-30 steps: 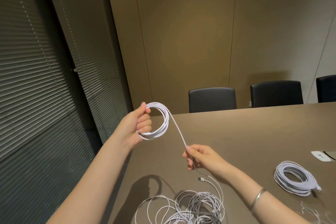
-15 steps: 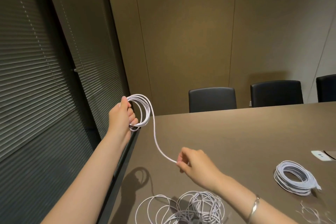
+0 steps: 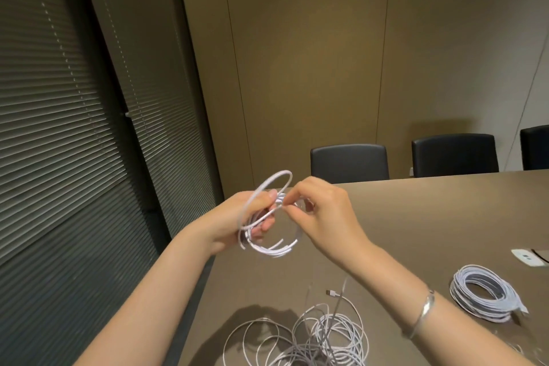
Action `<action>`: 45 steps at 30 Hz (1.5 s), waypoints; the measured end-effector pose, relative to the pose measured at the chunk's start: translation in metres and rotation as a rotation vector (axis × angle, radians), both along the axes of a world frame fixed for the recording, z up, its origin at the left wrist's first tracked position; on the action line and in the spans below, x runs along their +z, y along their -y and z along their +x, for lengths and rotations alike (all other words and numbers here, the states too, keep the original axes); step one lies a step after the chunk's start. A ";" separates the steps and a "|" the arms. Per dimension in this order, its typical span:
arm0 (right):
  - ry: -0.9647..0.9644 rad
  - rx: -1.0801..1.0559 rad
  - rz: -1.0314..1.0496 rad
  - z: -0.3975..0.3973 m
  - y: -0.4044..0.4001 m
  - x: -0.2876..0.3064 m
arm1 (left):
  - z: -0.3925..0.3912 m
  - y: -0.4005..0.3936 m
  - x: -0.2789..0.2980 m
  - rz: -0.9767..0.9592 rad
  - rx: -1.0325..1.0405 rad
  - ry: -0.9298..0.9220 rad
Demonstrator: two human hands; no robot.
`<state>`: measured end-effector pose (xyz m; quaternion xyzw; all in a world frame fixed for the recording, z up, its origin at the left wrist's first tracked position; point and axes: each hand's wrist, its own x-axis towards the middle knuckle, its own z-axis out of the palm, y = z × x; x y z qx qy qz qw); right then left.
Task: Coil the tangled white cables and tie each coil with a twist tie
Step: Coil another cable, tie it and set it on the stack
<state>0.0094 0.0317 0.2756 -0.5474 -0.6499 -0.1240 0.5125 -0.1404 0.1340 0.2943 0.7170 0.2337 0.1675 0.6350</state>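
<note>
- Several loops of white cable form a coil (image 3: 269, 235) held above the worktop (image 3: 416, 217), its ring roughly upright, the opening facing the camera.
- Left hand (image 3: 237, 217) grips the coil; right hand (image 3: 320, 211) pinches the newest strand beside it.
- Best to lay each turn matching, untwisted, feeding from the tangled pile (image 3: 312, 339).

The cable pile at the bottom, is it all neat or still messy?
Still messy. The cable pile sprawls in loose, crossing loops on the table, unlike the tidy coil nearby.
</note>
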 end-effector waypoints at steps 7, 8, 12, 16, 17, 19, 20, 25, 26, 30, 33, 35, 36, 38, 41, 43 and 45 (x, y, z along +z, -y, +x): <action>0.090 -0.069 0.101 0.007 -0.004 -0.017 | 0.009 0.011 -0.003 -0.119 0.053 -0.025; 0.098 -0.084 0.099 0.006 -0.004 -0.020 | 0.011 0.013 -0.004 -0.143 0.057 -0.015; -0.178 -0.021 0.040 0.007 -0.003 -0.024 | 0.016 0.017 -0.007 -0.136 0.105 0.043; -0.852 0.273 -0.157 0.009 0.003 -0.012 | 0.018 0.012 -0.005 0.055 0.232 0.038; -0.865 0.299 -0.220 0.011 0.002 -0.012 | 0.018 0.013 -0.003 0.086 0.244 0.038; -0.832 0.352 -0.360 0.012 0.001 -0.011 | 0.019 0.015 0.000 0.102 0.243 0.051; -0.823 0.377 -0.424 0.013 0.000 -0.012 | 0.019 0.016 0.002 0.068 0.225 0.075; -0.781 0.561 -0.597 0.025 0.003 -0.012 | 0.012 0.015 0.010 -0.500 0.057 0.292; -0.844 0.613 -0.596 0.025 0.004 -0.012 | 0.012 0.015 0.009 -0.545 0.037 0.306; -0.945 0.609 -0.564 0.025 0.005 -0.011 | 0.016 0.017 0.002 -0.383 0.090 0.258; -0.878 0.522 -0.551 0.024 0.002 -0.011 | 0.018 0.017 -0.005 -0.299 0.143 0.219; -0.846 0.506 -0.543 0.024 0.003 -0.010 | 0.018 0.016 -0.008 -0.361 0.136 0.227; -0.823 0.487 -0.536 0.023 0.003 -0.009 | 0.018 0.015 -0.009 -0.389 0.132 0.236; -0.757 0.403 -0.513 0.022 0.001 -0.008 | 0.019 0.014 -0.011 -0.457 0.130 0.274; -0.720 0.336 -0.489 0.020 -0.004 -0.014 | 0.024 0.015 -0.014 -0.528 0.181 0.339; -0.695 0.333 -0.474 0.019 -0.006 -0.019 | 0.027 0.013 -0.015 -0.453 0.250 0.332; -0.694 0.353 -0.464 0.018 -0.006 -0.024 | 0.029 0.010 -0.016 -0.366 0.308 0.315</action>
